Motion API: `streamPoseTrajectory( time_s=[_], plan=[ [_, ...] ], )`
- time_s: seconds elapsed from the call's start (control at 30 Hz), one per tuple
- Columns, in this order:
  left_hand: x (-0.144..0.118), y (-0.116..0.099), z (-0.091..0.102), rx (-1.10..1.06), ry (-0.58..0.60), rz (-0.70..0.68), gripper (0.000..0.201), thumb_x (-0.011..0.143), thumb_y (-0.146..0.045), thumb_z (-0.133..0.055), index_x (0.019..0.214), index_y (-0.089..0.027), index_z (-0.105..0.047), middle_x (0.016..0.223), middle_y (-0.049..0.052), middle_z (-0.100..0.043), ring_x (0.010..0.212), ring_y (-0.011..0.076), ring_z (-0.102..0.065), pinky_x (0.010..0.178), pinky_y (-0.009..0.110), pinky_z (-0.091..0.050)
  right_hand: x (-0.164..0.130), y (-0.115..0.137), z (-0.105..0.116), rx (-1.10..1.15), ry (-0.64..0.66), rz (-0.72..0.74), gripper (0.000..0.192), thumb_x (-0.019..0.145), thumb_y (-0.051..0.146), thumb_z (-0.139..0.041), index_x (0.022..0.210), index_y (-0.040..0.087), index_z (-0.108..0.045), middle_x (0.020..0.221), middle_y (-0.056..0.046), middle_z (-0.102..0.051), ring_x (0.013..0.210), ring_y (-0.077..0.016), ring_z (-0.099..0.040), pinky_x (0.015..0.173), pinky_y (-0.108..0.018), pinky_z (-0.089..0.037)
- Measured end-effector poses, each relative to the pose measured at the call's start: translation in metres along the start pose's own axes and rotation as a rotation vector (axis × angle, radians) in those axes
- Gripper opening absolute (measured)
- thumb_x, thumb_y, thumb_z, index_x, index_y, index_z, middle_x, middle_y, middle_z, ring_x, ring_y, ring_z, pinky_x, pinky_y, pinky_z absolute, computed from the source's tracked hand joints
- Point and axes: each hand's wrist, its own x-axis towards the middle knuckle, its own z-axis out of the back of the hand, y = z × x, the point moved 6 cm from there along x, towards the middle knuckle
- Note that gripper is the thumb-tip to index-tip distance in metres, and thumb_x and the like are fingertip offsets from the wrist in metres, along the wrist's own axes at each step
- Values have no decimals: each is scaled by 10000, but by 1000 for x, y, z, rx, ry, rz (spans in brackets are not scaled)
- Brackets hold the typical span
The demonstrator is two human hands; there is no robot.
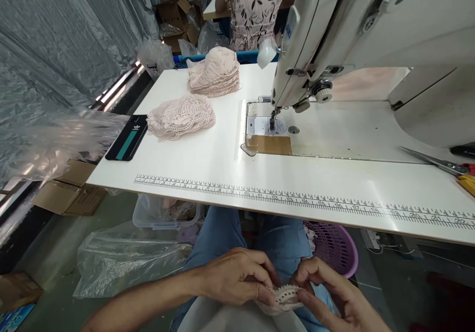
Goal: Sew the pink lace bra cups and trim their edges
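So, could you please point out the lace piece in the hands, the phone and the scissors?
lace piece (285,297): head view, its scalloped top edge between both hands.
phone (126,138): head view, middle of its dark back.
scissors (430,160): head view, the metal blades.

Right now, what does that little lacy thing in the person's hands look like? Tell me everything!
The small lace piece is pale pink-cream, with rows of tiny holes and a scalloped upper edge. It looks soft and thin, like the lace heaps on the table. It sits low over the person's lap, below the table edge, bunched rather than flat. The left hand pinches its left side, and the right hand pinches its right. Fingers hide much of it.
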Motion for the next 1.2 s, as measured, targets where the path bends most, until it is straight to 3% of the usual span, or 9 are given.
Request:
streamPoseTrajectory(
  time_s=[0.17, 0.3, 0.37, 0.53, 0.83, 1.03, 1.2],
  plan=[
    [0, 4, -4, 9, 56, -10, 303, 880, -340, -490, 727, -166, -685, 757, 39, -675, 764, 138, -616, 735, 202, -438, 2, 4, -5, -76, 110, -24, 258, 800, 470, -565, 1001, 311, -596, 841, -6, -604, 811, -185, -576, 699, -268, -451],
    [-2, 3, 0, 44, 33, 0, 344, 898, -366, -462, 713, -183, -687, 746, 25, -681, 755, 130, -609, 770, 210, -412, 8, 10, -10, -80, 114, -18, 120, 784, 400, -599, 775, 283, -622, 730, 17, -579, 741, -174, -550, 639, -256, -407],
    [-2, 2, 3, 54, 19, 17, 379, 874, -449, -477, 717, -180, -693, 746, 30, -669, 730, 131, -590, 731, 208, -402, 11, 14, -10, -89, 103, -8, 139, 793, 350, -580, 690, 256, -582, 679, 25, -544, 688, -157, -526, 602, -245, -382],
    [0, 8, 2, 117, 8, 63, 486, 665, -607, -640, 876, -173, -702, 630, 2, -557, 634, 129, -510, 572, 215, -327, 13, 20, -10, -103, 122, 45, 94, 789, 280, -561, 703, 245, -546, 691, 32, -530, 664, -134, -502, 607, -230, -380],
    [2, 16, 1, -80, -35, 114, 312, 701, -436, -693, 734, -127, -718, 618, 11, -580, 579, 96, -498, 526, 187, -332, 14, 12, -11, -110, 180, -2, 70, 778, 269, -557, 716, 244, -537, 714, 28, -536, 725, -153, -521, 633, -241, -392],
    [-8, 21, 7, -66, -5, 218, 276, 715, -415, -684, 744, -143, -717, 581, -12, -557, 563, 84, -466, 509, 177, -308, 16, 14, -18, -110, 247, 110, 98, 814, 282, -526, 729, 236, -508, 812, -1, -562, 777, -165, -535, 677, -262, -415],
    [-8, 17, 4, -127, 9, 281, 295, 645, -394, -741, 777, -135, -686, 501, -69, -428, 469, 40, -329, 431, 164, -218, 14, 14, -17, -112, 131, 23, 77, 815, 295, -497, 772, 250, -542, 745, 17, -535, 723, -153, -502, 628, -243, -384]
  ],
)
